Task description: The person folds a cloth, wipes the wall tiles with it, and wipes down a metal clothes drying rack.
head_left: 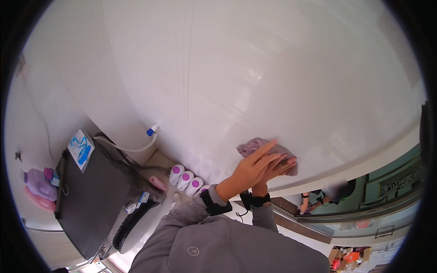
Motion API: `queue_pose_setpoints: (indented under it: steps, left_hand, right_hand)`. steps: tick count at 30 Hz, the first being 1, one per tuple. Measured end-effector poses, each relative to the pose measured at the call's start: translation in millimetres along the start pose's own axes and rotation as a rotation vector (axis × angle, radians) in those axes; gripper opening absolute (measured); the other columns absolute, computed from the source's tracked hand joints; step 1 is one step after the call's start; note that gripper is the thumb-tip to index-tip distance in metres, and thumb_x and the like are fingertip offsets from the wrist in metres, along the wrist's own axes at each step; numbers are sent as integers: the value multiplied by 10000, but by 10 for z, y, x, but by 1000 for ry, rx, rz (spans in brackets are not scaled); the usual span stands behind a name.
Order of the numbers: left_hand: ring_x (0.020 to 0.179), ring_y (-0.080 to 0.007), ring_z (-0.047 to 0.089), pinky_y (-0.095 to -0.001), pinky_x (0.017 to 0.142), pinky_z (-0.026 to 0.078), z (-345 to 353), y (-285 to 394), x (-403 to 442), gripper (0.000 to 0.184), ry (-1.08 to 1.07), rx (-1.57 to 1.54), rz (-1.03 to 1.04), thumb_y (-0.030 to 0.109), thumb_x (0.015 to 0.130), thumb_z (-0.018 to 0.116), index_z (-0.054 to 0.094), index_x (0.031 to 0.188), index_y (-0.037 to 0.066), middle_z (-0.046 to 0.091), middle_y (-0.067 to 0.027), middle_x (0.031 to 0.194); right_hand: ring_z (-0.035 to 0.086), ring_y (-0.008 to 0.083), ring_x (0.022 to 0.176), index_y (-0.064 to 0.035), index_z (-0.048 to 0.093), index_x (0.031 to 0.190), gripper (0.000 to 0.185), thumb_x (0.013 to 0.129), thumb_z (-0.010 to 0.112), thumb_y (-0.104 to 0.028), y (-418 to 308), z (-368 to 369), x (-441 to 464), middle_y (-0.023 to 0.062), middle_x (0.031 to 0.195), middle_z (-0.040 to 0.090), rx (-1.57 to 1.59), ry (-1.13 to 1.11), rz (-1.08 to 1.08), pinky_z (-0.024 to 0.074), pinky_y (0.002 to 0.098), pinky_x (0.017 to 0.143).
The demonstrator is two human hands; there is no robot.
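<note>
A crumpled mauve cloth (259,144) lies against a glossy white wall panel (218,91). My right hand (276,169) is pressed onto the cloth, holding it to the surface; part of its palm is hidden behind the other hand. Crossing in front, my left hand (249,171) has its fingers stretched out over the right hand and the cloth. Both wrists wear black straps, with grey sleeves below them.
To the left stands a dark washing machine (98,195) with a packet (82,150) on top. Purple-capped white bottles (184,180) line the wall base near a hose (136,149). A purple jug (40,184) is at far left. A glass door (387,182) reflects a person.
</note>
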State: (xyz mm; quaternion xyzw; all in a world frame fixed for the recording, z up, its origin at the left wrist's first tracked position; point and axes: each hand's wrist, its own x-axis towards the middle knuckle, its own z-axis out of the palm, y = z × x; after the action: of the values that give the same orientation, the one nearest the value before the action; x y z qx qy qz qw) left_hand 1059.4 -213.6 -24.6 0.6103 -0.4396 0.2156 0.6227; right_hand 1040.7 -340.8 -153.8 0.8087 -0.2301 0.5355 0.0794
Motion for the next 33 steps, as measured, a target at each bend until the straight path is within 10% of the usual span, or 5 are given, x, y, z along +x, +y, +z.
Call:
queue_pose_setpoints:
  steps: [5,10,16,23,33]
  left_hand:
    - [1373,-386,343,-427,1090,325,-654,-501,-23,518,75,435,97,132,908,576,430,1387,1,261,-303,1497]
    - [1444,-417,114,-485,1156,123,-1490,-1042,95,782,262,-139,-290,281,942,506,61,1501,-36,70,-218,1576]
    - [1452,-424,-72,-504,1154,-21,-1287,-988,97,847,69,8,-219,394,930,498,41,1504,-28,29,-204,1584]
    - [1133,-407,398,-507,1040,269,-51,-552,-459,719,-277,253,73,397,885,569,342,1423,-24,421,-229,1318]
    - [1326,-469,295,-494,1130,193,-826,-1089,-505,753,-207,152,-181,367,873,595,300,1443,-27,352,-251,1430]
  right_hand:
    - [280,433,1388,-62,321,1470,619,940,529,-307,-1240,231,454,214,1545,221,274,-247,-245,288,558,1062]
    - [328,381,1386,-89,333,1474,601,935,521,-276,-2484,39,1165,166,1546,266,811,-597,-453,321,528,1044]
    - [339,320,1393,-115,333,1484,569,944,480,-219,-1965,-62,973,148,1532,311,330,-506,-518,341,417,1055]
    - [329,345,1394,-136,337,1485,587,934,506,-244,-136,-21,-3,154,1538,295,114,-242,-217,343,454,1041]
    - [316,380,1394,-165,343,1487,612,919,542,-281,-1120,403,-240,162,1547,272,28,-288,-241,346,507,1020]
